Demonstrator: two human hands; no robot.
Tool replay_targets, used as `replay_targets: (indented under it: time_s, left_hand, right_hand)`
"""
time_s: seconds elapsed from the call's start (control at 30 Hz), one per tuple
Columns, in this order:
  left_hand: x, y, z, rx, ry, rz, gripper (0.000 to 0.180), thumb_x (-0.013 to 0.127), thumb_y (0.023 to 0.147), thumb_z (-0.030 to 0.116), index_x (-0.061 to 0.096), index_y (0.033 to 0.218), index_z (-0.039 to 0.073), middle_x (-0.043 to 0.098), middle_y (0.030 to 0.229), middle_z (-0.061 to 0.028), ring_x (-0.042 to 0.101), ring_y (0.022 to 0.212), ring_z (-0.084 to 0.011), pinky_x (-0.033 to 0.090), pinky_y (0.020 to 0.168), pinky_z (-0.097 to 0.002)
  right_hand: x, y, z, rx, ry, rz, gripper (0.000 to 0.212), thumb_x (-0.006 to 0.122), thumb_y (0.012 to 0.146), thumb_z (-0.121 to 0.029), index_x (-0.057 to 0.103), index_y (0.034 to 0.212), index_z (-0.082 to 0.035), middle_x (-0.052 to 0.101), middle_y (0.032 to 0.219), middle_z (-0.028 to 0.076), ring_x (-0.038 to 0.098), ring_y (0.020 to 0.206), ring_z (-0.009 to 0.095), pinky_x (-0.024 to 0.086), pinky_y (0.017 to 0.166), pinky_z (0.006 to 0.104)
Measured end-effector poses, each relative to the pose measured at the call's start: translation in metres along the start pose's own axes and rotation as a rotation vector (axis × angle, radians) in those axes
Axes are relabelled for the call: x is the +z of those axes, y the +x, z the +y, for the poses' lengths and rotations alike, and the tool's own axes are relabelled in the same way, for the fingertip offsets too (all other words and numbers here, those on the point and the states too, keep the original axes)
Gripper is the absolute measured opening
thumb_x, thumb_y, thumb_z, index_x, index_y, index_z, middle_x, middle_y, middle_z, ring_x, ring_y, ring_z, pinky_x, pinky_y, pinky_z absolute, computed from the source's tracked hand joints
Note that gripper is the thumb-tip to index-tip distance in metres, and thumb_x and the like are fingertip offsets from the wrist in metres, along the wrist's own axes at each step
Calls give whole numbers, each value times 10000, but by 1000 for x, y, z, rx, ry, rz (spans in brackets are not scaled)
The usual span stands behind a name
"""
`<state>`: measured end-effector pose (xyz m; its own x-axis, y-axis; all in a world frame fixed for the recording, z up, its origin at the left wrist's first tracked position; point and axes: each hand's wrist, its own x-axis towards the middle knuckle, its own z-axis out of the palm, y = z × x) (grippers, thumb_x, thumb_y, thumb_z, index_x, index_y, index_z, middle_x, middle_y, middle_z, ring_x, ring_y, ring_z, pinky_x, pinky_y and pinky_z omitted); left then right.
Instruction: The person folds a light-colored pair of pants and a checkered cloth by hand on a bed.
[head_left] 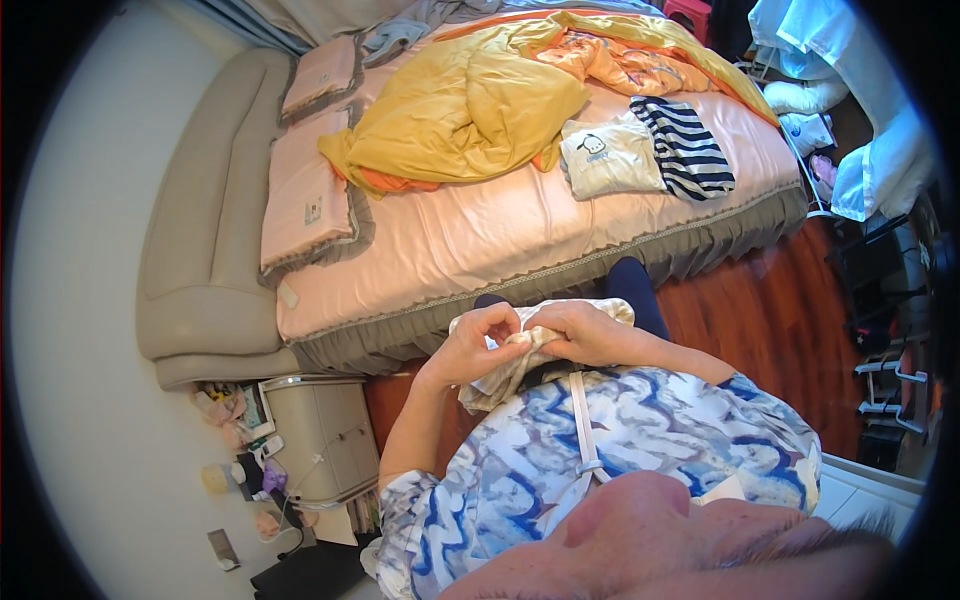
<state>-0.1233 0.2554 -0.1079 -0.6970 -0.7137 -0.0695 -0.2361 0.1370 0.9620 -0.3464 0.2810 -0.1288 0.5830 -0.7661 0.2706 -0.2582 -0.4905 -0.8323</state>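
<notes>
Close in front of my body I hold a pale cream and beige patterned cloth (492, 388), bunched up, its kind hidden by the folds. The thumb and fingers of my left hand (470, 342) pinch its upper edge. My right hand (592, 332) grips the same edge just beside it, so the fingertips of both hands nearly meet. Beyond them, on the bed, lies a folded cream top (607, 165) with a cartoon dog print. A black-and-white striped garment (690, 150) is tucked against its right side.
The bed (440, 265) has a pink sheet and grey ruffled skirt. A rumpled yellow quilt (470, 105) covers its middle, with pink pillows (305, 190) on the left. A cluttered bedside cabinet (315, 440) stands at left. Light blue cloths (850, 90) hang at right above the wooden floor (745, 330).
</notes>
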Motion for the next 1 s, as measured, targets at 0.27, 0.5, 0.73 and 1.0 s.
replay_targets:
  time_s: [0.27, 0.5, 0.73, 1.0]
  left_hand:
    - [-13, 0, 19, 206, 357, -144, 186, 702, 779, 64, 519, 783, 30, 533, 741, -57, 522, 702, -186, 429, 637, -297]
    - [-21, 4, 21, 346, 369, -142, 169, 693, 764, 48, 528, 786, 22, 538, 733, -80, 527, 682, -235, 435, 623, -313]
    - [-16, 1, 35, 119, 344, -94, 99, 667, 789, 58, 605, 861, 30, 587, 705, -91, 561, 622, -235, 455, 590, -298]
    - [-14, 6, 39, 311, 820, -50, 137, 621, 737, 16, 561, 856, 50, 607, 846, -115, 609, 724, -321, 488, 627, -369]
  right_hand:
    - [0, 2, 0, 35, 59, -110, 300, 662, 774, -136, 628, 1049, -23, 635, 909, 171, 610, 879, 357, 464, 769, 422]
    - [-6, 6, -6, -11, 65, -78, 305, 666, 776, -136, 634, 1057, -21, 642, 903, 183, 620, 859, 356, 473, 750, 415]
    - [-9, 2, 0, 75, 134, -114, 314, 689, 771, -140, 649, 1063, -30, 654, 874, 191, 634, 817, 353, 483, 713, 392]
    - [-10, 2, 2, 86, 135, -36, 303, 700, 766, -143, 646, 1039, -23, 649, 846, 183, 633, 795, 349, 482, 703, 389]
